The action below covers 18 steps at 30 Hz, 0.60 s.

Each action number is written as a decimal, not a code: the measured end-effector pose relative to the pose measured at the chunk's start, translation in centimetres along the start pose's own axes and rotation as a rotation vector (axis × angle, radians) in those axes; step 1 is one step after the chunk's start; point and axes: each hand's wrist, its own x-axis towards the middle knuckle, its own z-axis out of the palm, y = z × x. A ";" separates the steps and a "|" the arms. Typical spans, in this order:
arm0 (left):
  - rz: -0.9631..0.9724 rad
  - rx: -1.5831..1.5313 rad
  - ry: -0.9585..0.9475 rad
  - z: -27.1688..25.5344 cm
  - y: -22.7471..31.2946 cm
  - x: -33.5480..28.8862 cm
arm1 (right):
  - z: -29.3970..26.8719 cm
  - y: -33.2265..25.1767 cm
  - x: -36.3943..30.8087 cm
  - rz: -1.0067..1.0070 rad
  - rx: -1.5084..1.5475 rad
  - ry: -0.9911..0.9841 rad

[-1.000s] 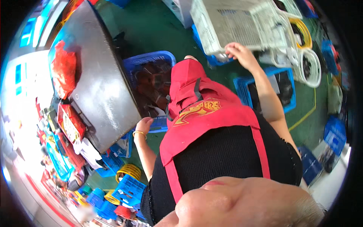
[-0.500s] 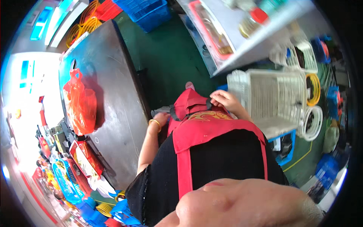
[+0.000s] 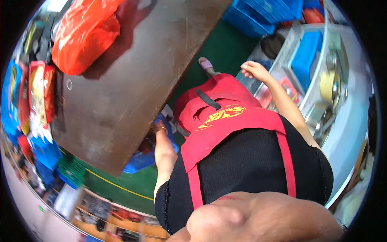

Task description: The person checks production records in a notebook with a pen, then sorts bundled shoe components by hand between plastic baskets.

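Farthest left of the left hand, a clear-and-red package (image 3: 38, 90) lies by the tabletop's far edge, and a knotted-looking red plastic bag (image 3: 86, 38) sits nearer on the dark brown tabletop (image 3: 133, 97). The bag lies well apart from both hands, so a knock to it seems unlikely.

Just below and left of the left hand (image 3: 158, 126), a blue plastic basket (image 3: 139, 164) stands on the green floor, partly under the table's edge, with dark reddish-brown contents too shadowed to name. The hand is down at the basket's side; whether its fingers grip the rim cannot be told. Lifted straight up, the basket could catch under the tabletop and tip its contents, or the knuckles could scrape that edge.

Between the hands hangs a red apron (image 3: 234, 94); its dark strap near the left wrist might snag on the basket. The pink slipper (image 3: 205, 63), ahead and left of the right hand, leaves the foot exposed should anything drop.

The right hand (image 3: 256, 71) hangs in the air, fingers loosely bent, holding nothing visible. Right of it, its forearm passes close before a white shelf unit (image 3: 350, 133) with metal pans (image 3: 318, 113); a wide elbow swing could knock them.
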 end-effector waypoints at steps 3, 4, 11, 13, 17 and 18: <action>-0.654 -0.625 0.274 3.1 1.5 1.1 | -4.8 -0.1 6.0 0.127 -0.197 -0.149; -0.419 -0.363 0.280 -0.8 4.8 -2.6 | -6.8 -0.1 6.9 0.161 -0.243 -0.107; -0.497 -0.582 0.568 -0.1 8.7 -7.4 | -14.7 -1.0 17.5 0.159 -0.527 -0.253; -0.521 -0.584 0.501 1.9 8.7 -8.1 | -15.3 -2.3 19.7 0.065 -0.592 -0.344; -0.455 -0.491 0.707 7.2 11.2 -7.5 | -15.0 -7.1 19.6 -0.070 -0.568 -0.402; -0.502 -0.564 0.539 6.2 13.9 -7.5 | -16.2 -8.0 19.4 -0.046 -0.553 -0.414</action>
